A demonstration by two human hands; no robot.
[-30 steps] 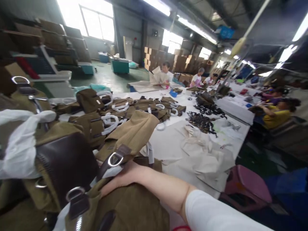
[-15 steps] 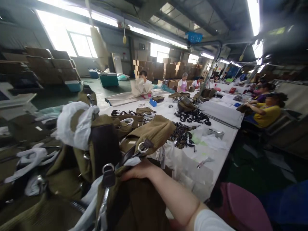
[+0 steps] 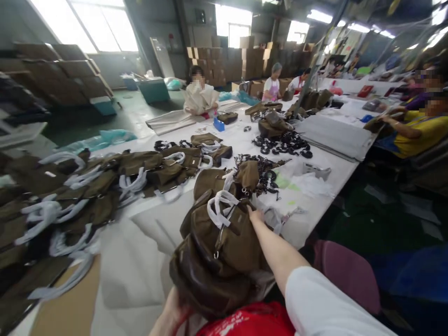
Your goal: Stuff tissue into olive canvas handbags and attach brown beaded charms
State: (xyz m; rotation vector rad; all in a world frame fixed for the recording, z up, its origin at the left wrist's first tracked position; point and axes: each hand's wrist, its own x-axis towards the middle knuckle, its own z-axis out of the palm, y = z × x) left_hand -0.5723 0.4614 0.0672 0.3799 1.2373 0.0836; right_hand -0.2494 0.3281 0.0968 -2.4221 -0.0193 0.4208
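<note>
An olive-brown canvas bag (image 3: 224,242) with dark leather trim and white-wrapped handles lies on the near edge of the long white table (image 3: 154,224). My right hand (image 3: 257,215) rests on the bag's top right side, fingers closed against the fabric. My left hand (image 3: 173,310) sits under the bag's near bottom corner at the frame's lower edge, and its fingers are hidden by the bag.
Several similar bags (image 3: 87,186) with wrapped handles cover the table's left. Dark straps and metal parts (image 3: 285,142) lie further along. Seated people (image 3: 416,128) work at the right and far end. A pink stool (image 3: 346,270) stands by my right arm. Cardboard boxes (image 3: 224,58) are stacked behind.
The bag has come down from in front of my face onto the table's near edge. My right hand stayed on it, and my left hand has come into view under it.
</note>
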